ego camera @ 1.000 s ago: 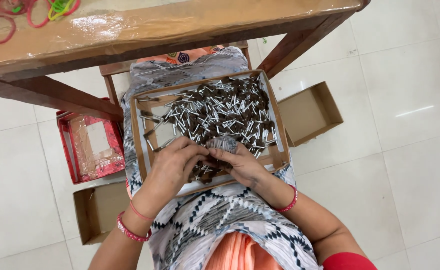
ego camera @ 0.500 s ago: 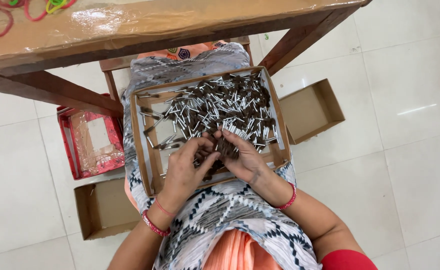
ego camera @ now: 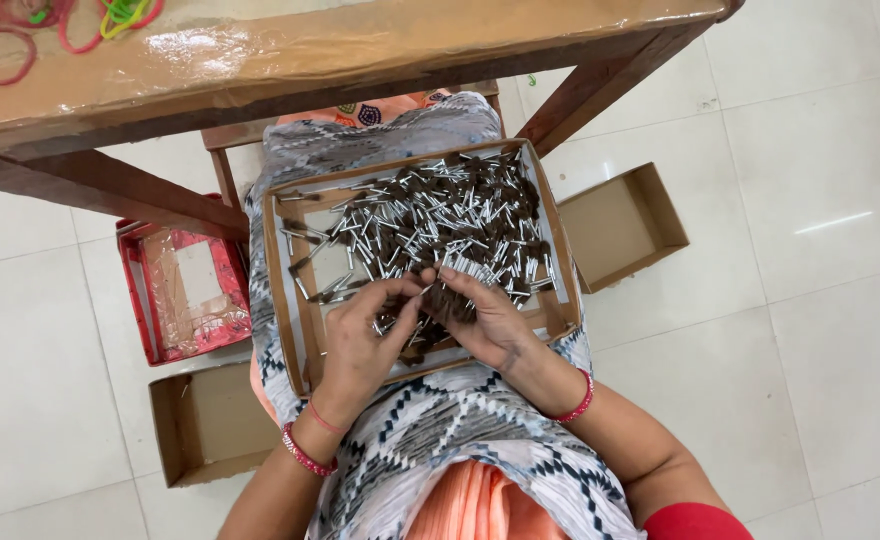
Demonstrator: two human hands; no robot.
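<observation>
I'm looking straight down at a shallow cardboard tray (ego camera: pixel 282 290) resting on my lap, filled with a heap of small sticks (ego camera: pixel 450 220), dark brown at one end and silvery at the other. My left hand (ego camera: pixel 360 345) and right hand (ego camera: pixel 490 320) meet at the tray's near edge. Both have fingers curled together, pinching a small bundle (ego camera: pixel 435 300) of sticks between them; I think the right fingertips are squaring its ends, though the grip is partly hidden. I'd judge this as gathering and evening up a bunch. The next move calls for a firm pinch so no stick slips, and a clear path to lift the bundle out.

On the floor, an open brown box (ego camera: pixel 625 225) sits to the right, another brown box (ego camera: pixel 205 425) at lower left, and a red tray (ego camera: pixel 185 290) lined with clear plastic lies left of the lap. Coloured rings (ego camera: pixel 20 30) lie on the table (ego camera: pixel 360 60) above.
</observation>
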